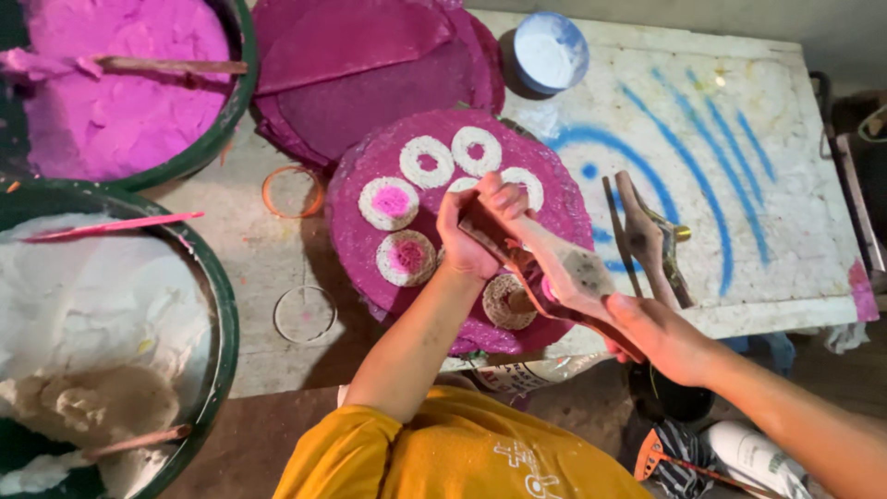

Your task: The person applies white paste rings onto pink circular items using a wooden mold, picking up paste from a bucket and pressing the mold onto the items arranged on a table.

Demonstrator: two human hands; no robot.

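Note:
A round magenta board (365, 240) lies on the table and carries several ring-shaped powder cakes (427, 162), some white, two with pink centres (390, 202), one brownish (506, 301). My left hand (473, 231) grips the front end of a long wooden press tool (564, 273) held over the board. My right hand (651, 334) holds the tool's handle end at the table's near edge. The tool's jaws are partly hidden by my left fingers.
A green basin of pink powder (111, 92) with a stick stands far left. A second basin (102, 342) holds white and tan powder. Stacked magenta boards (370, 65), a white-filled cup (549, 51), an orange ring (291, 191), a clear ring (304, 314) and another wooden tool (647, 236) lie around.

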